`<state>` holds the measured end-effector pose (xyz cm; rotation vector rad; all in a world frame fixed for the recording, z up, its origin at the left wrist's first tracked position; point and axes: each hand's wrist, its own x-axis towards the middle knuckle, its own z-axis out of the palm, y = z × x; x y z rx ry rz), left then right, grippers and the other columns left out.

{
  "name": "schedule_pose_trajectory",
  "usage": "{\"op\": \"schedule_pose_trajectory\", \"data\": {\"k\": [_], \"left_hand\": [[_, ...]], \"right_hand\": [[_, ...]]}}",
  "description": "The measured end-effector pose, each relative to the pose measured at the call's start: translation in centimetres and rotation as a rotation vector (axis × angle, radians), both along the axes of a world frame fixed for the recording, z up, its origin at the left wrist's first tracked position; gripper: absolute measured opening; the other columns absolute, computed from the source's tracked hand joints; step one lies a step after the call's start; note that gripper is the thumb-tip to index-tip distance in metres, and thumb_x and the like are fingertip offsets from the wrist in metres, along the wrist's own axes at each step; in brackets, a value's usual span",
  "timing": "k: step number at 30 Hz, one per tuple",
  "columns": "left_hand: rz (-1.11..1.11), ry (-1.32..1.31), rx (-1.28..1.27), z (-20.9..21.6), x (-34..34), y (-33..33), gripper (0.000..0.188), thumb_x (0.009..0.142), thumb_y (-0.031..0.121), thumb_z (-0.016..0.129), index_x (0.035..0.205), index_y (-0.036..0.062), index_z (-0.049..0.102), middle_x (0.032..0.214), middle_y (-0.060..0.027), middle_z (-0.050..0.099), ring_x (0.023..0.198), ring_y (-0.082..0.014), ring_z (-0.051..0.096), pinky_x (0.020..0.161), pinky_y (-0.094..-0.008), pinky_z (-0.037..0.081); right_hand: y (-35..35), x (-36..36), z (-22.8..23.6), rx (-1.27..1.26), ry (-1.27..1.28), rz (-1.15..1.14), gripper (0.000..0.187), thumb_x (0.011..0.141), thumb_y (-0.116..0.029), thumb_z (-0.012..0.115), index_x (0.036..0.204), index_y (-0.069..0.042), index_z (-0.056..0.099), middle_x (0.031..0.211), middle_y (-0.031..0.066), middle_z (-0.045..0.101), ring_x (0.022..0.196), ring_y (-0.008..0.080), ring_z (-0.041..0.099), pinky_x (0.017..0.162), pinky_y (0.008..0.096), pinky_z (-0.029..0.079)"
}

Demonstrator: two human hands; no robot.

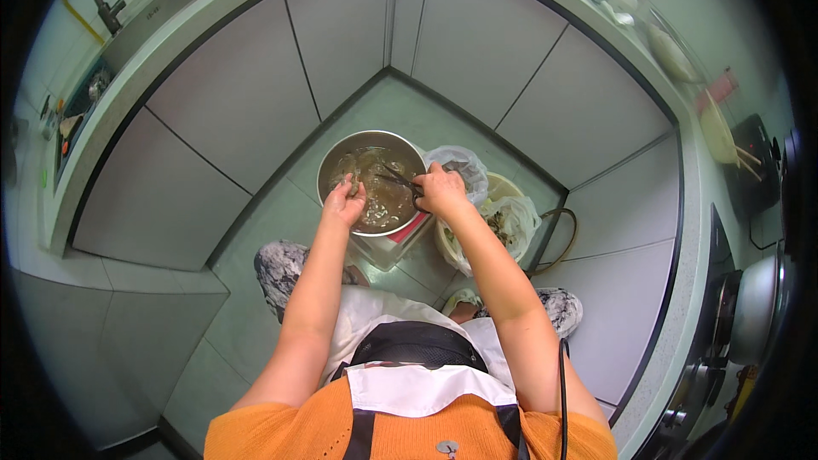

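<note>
A round metal basin (323, 172) of murky brownish water with small pale pieces in it stands low in front of me. My right hand (443, 190) grips dark-handled scissors (398, 177), whose blades point left over the water. At the basin's near left side, my left hand (345, 202) is closed, palm turned up, its fingers pinched around something small and greyish-brown. What that small thing is cannot be made out. Under the basin's near right edge shows a red and white box-like stand (399, 237).
Right of the basin stands a pale bin (443, 243) lined with a plastic bag (520, 220) holding greenish scraps. Another plastic bag (460, 163) sits behind it. Grey cabinets (341, 30) form a corner ahead. A sink (175, 4) is far left; a pot (754, 307) is on the right.
</note>
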<state>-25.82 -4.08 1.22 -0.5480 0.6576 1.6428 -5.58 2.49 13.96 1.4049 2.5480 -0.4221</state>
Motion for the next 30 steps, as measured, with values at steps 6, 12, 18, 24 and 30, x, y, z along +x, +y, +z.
{"op": "schedule_pose_trajectory", "data": {"k": [6, 12, 18, 24, 30], "left_hand": [[-0.127, 0.113, 0.077, 0.6, 4.4, 1.1, 0.035, 0.083, -0.013, 0.045, 0.113, 0.004, 0.043, 0.114, -0.0136, 0.048, 0.101, -0.0273, 0.051, 0.091, -0.0376, 0.047], [-0.438, 0.2, 0.207, 3.8, 12.5, 1.9, 0.042, 0.081, -0.014, 0.045, 0.12, 0.0009, 0.041, 0.115, -0.0149, 0.048, 0.102, -0.025, 0.053, 0.092, -0.0319, 0.048], [-0.638, 0.295, 0.232, 4.9, 21.7, 2.8, 0.031, 0.081, -0.009, 0.053, 0.11, -0.0024, 0.045, 0.108, -0.0158, 0.054, 0.097, -0.026, 0.055, 0.087, -0.0313, 0.049], [-0.668, 0.402, 0.169, 4.6, 25.0, 4.3, 0.023, 0.081, -0.008, 0.054, 0.103, -0.0016, 0.05, 0.098, -0.0123, 0.056, 0.092, -0.022, 0.056, 0.085, -0.0306, 0.05], [-0.635, 0.395, 0.176, 6.1, 24.8, 5.0, 0.02, 0.081, -0.007, 0.055, 0.1, -0.0026, 0.049, 0.097, -0.0124, 0.055, 0.09, -0.0203, 0.057, 0.084, -0.0277, 0.052]], "right_hand": [[0.0, 6.2, 1.6, -0.141, 0.461, -0.239, 0.051, 0.066, -0.041, 0.073, 0.111, -0.02, 0.063, 0.096, 0.0138, 0.058, 0.093, 0.0295, 0.058, 0.08, 0.0381, 0.046], [-1.9, 14.0, 1.1, -0.427, 0.916, -0.568, 0.044, 0.076, -0.025, 0.069, 0.114, -0.005, 0.059, 0.07, 0.0039, 0.061, 0.062, 0.0132, 0.061, 0.058, 0.0259, 0.047], [-4.0, 20.2, -3.4, -0.636, 1.192, -0.731, 0.048, 0.077, -0.012, 0.067, 0.121, -0.001, 0.051, 0.073, 0.0038, 0.062, 0.062, 0.0105, 0.061, 0.054, 0.0222, 0.047], [-5.0, 23.1, -4.2, -0.629, 1.124, -0.73, 0.044, 0.075, -0.011, 0.069, 0.114, 0.0, 0.052, 0.087, 0.0005, 0.06, 0.075, 0.0062, 0.053, 0.065, 0.0205, 0.043], [-5.0, 23.4, -2.5, -0.573, 1.005, -0.685, 0.041, 0.078, -0.021, 0.068, 0.114, -0.003, 0.057, 0.069, -0.0022, 0.055, 0.059, 0.0051, 0.046, 0.053, 0.0213, 0.038]]}}
